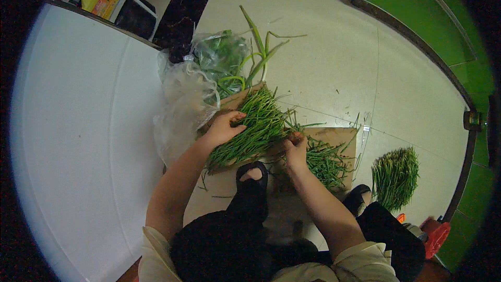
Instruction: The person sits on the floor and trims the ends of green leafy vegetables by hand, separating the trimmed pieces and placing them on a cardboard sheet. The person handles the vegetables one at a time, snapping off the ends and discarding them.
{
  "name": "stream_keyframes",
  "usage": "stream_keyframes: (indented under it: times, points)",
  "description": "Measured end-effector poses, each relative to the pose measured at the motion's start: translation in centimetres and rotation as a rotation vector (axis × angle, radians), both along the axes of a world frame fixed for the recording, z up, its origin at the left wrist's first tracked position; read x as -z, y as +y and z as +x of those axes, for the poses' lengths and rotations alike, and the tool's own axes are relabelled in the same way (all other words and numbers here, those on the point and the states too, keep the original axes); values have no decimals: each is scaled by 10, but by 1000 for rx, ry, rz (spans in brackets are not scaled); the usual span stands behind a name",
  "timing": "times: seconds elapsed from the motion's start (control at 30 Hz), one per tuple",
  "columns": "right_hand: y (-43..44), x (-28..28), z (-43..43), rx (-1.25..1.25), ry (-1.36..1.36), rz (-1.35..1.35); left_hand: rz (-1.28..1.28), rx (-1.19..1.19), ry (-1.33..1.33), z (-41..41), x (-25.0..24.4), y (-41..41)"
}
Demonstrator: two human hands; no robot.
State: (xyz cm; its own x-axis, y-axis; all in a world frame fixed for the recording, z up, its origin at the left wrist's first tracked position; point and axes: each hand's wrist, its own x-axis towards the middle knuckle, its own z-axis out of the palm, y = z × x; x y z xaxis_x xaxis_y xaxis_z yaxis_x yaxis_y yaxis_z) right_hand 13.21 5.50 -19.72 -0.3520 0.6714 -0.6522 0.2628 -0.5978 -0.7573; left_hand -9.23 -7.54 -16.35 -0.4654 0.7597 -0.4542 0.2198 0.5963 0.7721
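A broad heap of garlic chives (pixel 254 125) lies on a sheet of brown cardboard (pixel 235 103) on the floor before me. My left hand (pixel 227 127) is at the heap's left side, thumb and fingers apart, touching the stalks. At the right end of this heap, my right hand (pixel 296 150) has its fingers drawn together; whether a stalk is between them is hard to see. Just right of that hand, looser chives (pixel 327 162) lie tangled on a second piece of cardboard (pixel 344 135). Farther right, a neat bundle of chives (pixel 395 178) sits directly on the tiles.
Beyond the heap are a clear plastic bag with leafy greens (pixel 221 53), a crumpled plastic bag (pixel 184 98) and long green onions (pixel 262 53). A white panel (pixel 78 125) borders the left, green cabinets (pixel 422 11) the right. A red plastic bag (pixel 437 239) is near my right leg.
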Motion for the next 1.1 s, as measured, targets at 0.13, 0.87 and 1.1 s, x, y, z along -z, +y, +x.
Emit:
stream_keyframes:
  times: [0.13,0.87,1.1]
  points:
    - [12,0,-3,-146,32,243,-26,-83,200,4,9,3]
    - [111,-131,-45,-1495,11,1051,285,-322,120,63,-94,14]
    - [124,-285,-5,-1379,101,1050,313,-282,183,87,-215,24]
